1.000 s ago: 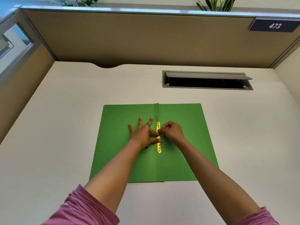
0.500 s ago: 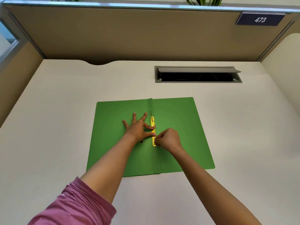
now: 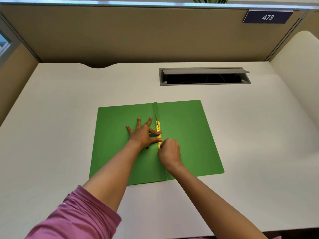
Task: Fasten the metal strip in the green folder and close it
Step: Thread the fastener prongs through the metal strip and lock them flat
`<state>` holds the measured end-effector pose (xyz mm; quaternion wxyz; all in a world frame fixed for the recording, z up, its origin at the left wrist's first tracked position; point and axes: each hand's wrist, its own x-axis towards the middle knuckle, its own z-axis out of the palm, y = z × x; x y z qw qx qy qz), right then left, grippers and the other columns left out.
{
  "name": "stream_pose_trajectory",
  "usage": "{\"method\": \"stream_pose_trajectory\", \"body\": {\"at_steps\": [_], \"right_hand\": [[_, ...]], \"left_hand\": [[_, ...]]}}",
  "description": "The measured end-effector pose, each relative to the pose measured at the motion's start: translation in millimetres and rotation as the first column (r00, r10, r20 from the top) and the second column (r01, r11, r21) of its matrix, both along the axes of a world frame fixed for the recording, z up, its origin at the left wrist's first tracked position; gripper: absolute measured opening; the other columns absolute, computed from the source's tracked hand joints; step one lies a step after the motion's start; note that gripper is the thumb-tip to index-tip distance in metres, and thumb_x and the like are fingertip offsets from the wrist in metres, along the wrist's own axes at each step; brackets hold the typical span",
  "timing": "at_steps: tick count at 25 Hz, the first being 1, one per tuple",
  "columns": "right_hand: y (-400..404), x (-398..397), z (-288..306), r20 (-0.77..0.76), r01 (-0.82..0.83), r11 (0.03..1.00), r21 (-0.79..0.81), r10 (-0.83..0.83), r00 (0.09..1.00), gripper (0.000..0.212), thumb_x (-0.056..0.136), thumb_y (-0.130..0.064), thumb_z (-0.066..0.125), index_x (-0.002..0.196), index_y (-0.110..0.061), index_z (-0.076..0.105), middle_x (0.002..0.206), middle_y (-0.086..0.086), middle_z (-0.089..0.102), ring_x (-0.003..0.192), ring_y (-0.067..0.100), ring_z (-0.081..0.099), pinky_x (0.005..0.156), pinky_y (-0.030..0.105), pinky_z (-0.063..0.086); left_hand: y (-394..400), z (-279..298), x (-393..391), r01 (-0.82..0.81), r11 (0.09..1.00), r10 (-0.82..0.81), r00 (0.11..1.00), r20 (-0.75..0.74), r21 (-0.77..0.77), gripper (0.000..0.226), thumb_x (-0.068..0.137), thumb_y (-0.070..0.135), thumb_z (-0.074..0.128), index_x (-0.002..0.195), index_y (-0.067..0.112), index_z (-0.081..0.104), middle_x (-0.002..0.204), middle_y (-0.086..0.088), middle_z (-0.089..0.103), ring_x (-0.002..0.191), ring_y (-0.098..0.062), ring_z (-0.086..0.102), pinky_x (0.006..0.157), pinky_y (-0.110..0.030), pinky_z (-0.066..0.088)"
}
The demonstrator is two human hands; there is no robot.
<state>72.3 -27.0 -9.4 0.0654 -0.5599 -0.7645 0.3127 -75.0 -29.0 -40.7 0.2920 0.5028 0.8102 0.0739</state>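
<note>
On the open folder (image 3: 186, 135), the left hand (image 3: 141, 133) lies spread, thumb and forefinger touching the strip (image 3: 158, 130), whose near end the right hand (image 3: 170, 150) pinches.

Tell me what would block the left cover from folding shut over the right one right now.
Both hands. The left hand lies spread flat on the left cover of the green folder, and the right hand is pinched at the near end of the yellow metal strip beside the spine. Nothing else lies on the folder.

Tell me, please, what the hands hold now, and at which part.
The right hand pinches the near end of the yellow metal strip. The left hand lies flat on the green folder, fingers pressing the strip's middle.
</note>
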Motion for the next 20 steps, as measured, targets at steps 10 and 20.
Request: {"method": "stream_pose_trajectory", "body": {"at_steps": [10,20], "right_hand": [[-11.0,7.4,-11.2,0.19,-0.365,0.907,0.209,0.328,0.925,0.043,0.088,0.015,0.036,0.128,0.006,0.05,0.119,0.023,0.056,0.108,0.036,0.056,0.085,0.041,0.047],[-11.0,27.6,-27.1,0.022,-0.234,0.96,0.154,0.234,0.972,0.024,0.093,0.003,0.043,0.102,0.0,0.065,0.102,0.017,0.061,0.091,0.037,0.059,0.078,0.043,0.045]], "left_hand": [[1.0,-0.5,-1.0,0.005,1.0,-0.005,1.0,0.008,-0.016,0.047,0.073,0.068,0.07,0.117,0.051,0.068,0.166,0.021,0.002,0.154,-0.028,-0.016,0.106,-0.079,-0.011],[-0.3,-0.7,0.5,-0.005,1.0,0.005,1.0,0.007,0.001,0.049,0.072,0.069,0.07,0.117,0.051,0.068,0.166,0.021,0.003,0.154,-0.028,-0.016,0.107,-0.077,-0.011]]}}
